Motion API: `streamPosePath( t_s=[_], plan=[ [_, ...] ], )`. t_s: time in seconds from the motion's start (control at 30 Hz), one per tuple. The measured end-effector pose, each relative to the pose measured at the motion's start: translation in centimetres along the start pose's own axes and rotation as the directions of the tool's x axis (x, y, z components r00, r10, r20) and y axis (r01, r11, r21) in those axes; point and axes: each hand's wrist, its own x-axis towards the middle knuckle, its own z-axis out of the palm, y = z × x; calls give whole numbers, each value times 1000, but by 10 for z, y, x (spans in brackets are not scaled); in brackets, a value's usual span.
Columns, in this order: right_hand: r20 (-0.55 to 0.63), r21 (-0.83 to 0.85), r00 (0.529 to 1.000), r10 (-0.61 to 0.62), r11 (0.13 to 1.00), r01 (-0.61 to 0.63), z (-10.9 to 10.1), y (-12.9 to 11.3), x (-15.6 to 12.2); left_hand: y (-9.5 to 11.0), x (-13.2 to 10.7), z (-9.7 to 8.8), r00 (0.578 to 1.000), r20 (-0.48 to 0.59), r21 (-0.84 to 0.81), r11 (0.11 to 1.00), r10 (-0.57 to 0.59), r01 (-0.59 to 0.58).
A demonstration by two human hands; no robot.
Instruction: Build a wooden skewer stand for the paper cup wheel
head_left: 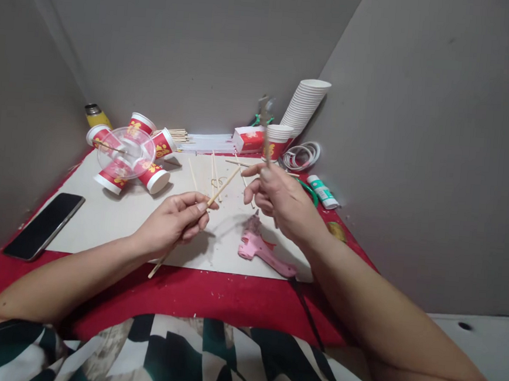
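Observation:
My left hand (175, 222) is closed around a thin wooden stick (223, 187), which slants up to the right; its lower end pokes out below the palm. In my right hand (286, 202), thumb and fingers pinch a thin upright stick-like thing (266, 135), blurred, with a greyish upper end whose kind I cannot make out. Beneath the right hand a pink glue gun (267, 255) lies on the white board (214, 255). Several loose sticks (215, 173) lie on the board just past both hands. A green loop (309, 192) shows partly behind my right wrist.
At the left, red paper cups (155, 177) ring a clear plastic disc (129, 136); a phone (44, 225) and a yellow bottle (97, 116) are nearby. Stacked cups (305, 103), a coiled cable (302, 156) and a green-white tube (322, 191) stand right. Grey walls (195, 51) enclose the table.

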Motion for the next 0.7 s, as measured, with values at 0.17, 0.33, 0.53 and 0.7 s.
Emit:
streamPosePath(
  t_s=[0.17,0.33,0.53,0.7],
  plan=[
    [81,-366,978,-193,907,209,2,-3,-9,2,1,-3,993,-59,14,995,98,-97],
    [151,-400,961,-231,875,273,13,1,-11,3,1,-3,985,-98,0,989,145,-146],
    [152,-389,966,-207,886,252,13,5,-11,8,2,-2,974,-152,-5,985,169,-172],
    [156,-382,965,-211,888,256,14,7,-12,7,2,-2,977,-157,-8,989,146,-149]
  ],
)
